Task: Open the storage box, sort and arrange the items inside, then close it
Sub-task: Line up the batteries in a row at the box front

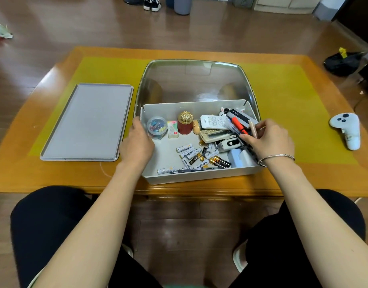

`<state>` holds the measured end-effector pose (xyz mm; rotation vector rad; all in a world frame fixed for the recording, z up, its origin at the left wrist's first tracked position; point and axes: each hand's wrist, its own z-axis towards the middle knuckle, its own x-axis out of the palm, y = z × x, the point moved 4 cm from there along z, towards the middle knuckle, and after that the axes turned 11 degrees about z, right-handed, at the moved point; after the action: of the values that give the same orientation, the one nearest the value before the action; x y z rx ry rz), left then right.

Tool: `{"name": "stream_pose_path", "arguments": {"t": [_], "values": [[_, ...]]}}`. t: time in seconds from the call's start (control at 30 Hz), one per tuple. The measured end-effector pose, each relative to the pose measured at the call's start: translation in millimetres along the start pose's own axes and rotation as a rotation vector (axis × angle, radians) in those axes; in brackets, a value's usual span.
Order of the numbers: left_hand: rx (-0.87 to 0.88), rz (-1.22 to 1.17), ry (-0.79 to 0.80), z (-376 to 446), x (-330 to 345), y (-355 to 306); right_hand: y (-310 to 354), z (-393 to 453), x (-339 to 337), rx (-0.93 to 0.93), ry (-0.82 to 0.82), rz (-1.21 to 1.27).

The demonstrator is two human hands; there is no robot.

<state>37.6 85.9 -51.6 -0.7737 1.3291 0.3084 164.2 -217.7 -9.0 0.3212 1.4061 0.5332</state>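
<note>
Both hands are at the storage box point(199, 175), whose clear lid point(195, 80) is already swung up and stands open behind it, so the first step looks done. Left hand point(137, 142) grips the box's left wall with curled fingers, steadying it. Just right of that hand, along the back wall, a round tub of coloured clips point(157, 127), a small pink-and-green pack point(172, 129) and a red jar with a gold cap point(185, 122) stand in a row, which reads as sorting begun. Between the two hands, loose batteries point(191, 154) lie scattered over the box floor, pointing every way. Right hand point(266, 138), bracelet at the wrist, pinches a few pens point(241, 127) drawn from the heap of remote controls point(214, 125) and other gadgets beneath its fingers; that heap is still jumbled. My judgement: early in the sorting, with the batteries, the heap and the closing all left.

Well left of the left hand a grey tray point(85, 123) lies flat on the yellow mat point(283, 96) covering the wooden table point(54, 179). Well right of the right hand rests a white controller point(347, 129). Beyond the table runs brown wood flooring, with shoes point(152, 4) at the far edge and a black bag point(343, 62) far right.
</note>
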Motion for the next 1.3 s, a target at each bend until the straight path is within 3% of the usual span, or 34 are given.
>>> {"name": "stream_pose_path", "arguments": {"t": [0.27, 0.43, 0.53, 0.63, 0.77, 1.13, 1.3], "values": [[0.021, -0.003, -0.002, -2, 3, 1, 5, -6, -3, -0.06, -0.051, -0.017], [0.044, -0.119, 0.047, 0, 8, 1, 31, -10, 1, -0.372, -0.024, 0.16], [0.062, -0.179, 0.074, 1, 10, 2, 56, -15, 25, -0.527, 0.36, 0.099], [0.06, -0.211, 0.106, 1, 13, 5, 70, -24, 58, -0.497, 0.799, -0.078], [0.054, -0.242, 0.097, 1, 14, 6, 80, -31, 89, -0.544, 0.963, -0.273], [0.028, -0.256, 0.047, -1, 13, 5, 96, -40, 117, -0.669, 0.974, -0.46], [0.028, -0.254, 0.034, -1, 14, 6, 100, -34, 94, -0.591, 0.843, -0.249]]}}
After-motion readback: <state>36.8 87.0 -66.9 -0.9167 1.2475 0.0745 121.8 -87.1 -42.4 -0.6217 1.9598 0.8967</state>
